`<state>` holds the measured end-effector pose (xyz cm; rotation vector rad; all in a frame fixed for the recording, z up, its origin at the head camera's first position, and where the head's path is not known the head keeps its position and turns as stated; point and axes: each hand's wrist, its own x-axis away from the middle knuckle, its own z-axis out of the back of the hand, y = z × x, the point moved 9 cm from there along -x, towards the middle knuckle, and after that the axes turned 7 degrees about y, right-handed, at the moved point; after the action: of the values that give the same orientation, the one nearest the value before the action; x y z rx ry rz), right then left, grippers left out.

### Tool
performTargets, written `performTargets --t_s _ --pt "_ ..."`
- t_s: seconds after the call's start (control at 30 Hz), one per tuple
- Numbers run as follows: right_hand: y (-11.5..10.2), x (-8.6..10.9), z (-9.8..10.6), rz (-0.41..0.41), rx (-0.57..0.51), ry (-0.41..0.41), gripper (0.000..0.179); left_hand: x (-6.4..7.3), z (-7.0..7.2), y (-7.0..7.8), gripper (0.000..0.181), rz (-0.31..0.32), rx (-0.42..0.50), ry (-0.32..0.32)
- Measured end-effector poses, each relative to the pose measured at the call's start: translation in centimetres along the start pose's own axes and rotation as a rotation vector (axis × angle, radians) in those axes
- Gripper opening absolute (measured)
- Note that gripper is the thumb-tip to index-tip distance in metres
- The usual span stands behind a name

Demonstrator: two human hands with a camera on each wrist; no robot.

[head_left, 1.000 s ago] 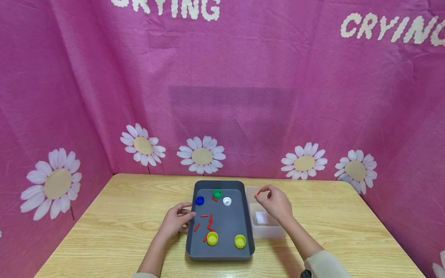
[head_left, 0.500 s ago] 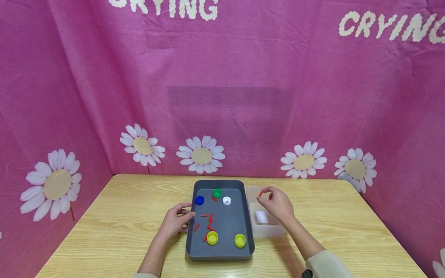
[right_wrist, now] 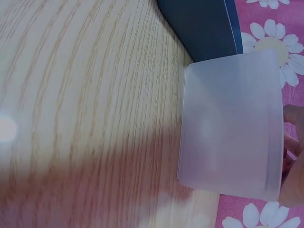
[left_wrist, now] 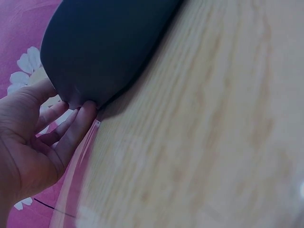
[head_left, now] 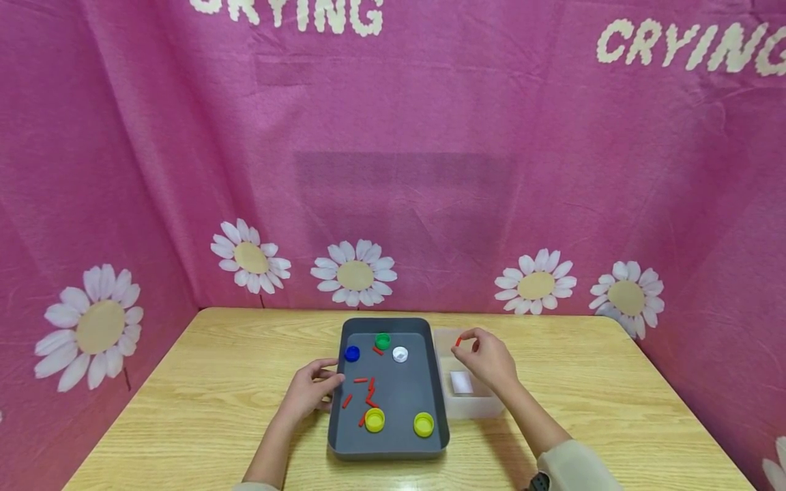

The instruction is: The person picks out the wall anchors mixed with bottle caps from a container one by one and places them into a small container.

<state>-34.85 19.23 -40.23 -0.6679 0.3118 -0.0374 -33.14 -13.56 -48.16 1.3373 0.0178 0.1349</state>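
1. Grip of the right hand (head_left: 488, 359): narrow, pinching a red stick (head_left: 458, 341) over the far part of the frosted box (head_left: 474, 408), just right of the gray tray (head_left: 402, 392).
2. Left hand (head_left: 310, 390) pinches the tray's left wall, thumb at the rim; its far end sits near the far edge of the bench (head_left: 614, 409), between the corners.
3. The stick looks light and stiff, perhaps slippery: a gentle pinch at its middle should suit it.

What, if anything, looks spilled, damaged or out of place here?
Nothing stands out as damaged or spilled. Slightly untidy: loose red sticks lie at mixed angles in the gray tray, but they sit within its walls.
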Motion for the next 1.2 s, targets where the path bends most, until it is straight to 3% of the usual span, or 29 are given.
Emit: performTargets --t_s 0.4,0.83,1.2 --pt "-0.3 -0.1 -0.3 0.015 -0.008 0.004 0.033 -0.1 0.1 0.1 0.042 -0.006 0.015 0.001" --pt "-0.4 0.0 -2.7 -0.005 -0.090 -0.024 0.029 0.0 0.0 -0.3 0.043 0.004 0.021 0.004" --pt "-1.0 -0.3 -1.9 0.044 -0.059 -0.012 0.030 -0.1 0.0 -0.2 0.043 -0.002 0.017 0.004"
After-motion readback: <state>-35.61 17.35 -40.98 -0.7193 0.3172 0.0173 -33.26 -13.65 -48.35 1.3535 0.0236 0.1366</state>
